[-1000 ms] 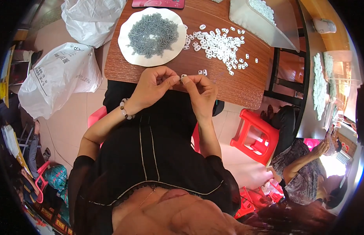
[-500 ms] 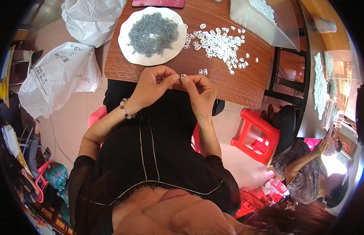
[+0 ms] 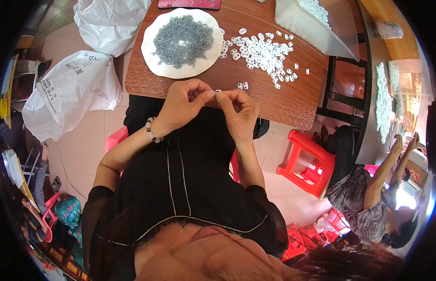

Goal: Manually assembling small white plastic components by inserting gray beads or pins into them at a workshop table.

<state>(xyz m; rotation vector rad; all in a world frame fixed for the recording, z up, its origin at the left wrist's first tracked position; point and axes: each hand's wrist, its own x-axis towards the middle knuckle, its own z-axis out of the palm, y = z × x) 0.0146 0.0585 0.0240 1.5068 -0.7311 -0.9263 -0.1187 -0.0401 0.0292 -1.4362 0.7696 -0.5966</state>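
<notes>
Just over the table's near edge, my two hands meet fingertip to fingertip. Between them shows a small white two-holed plastic piece (image 3: 218, 92), pinched by the thumb and fingers of my right hand (image 3: 241, 112). My left hand (image 3: 182, 105) is also closed in a pinch touching that spot; whatever is in its fingertips is too small to make out. Two similar white pieces (image 3: 242, 85) lie close beyond my right fingers. Farther off, a scalloped white plate (image 3: 199, 69) bears a heap of small grey pieces (image 3: 180, 40). Right of it spreads a pile of white two-holed pieces (image 3: 264, 54).
A pale scoop-shaped bin (image 3: 302, 28) with white pieces stands at the table's far right. White plastic sacks (image 3: 70, 91) rest on the floor at left. A red stool (image 3: 306, 164) is at right, near a person with raised arms (image 3: 375, 187) at another table.
My hands have barely shifted, with the fingertips still together and slightly closer around the white piece. The person at right has stretched both arms forward over the other table.
</notes>
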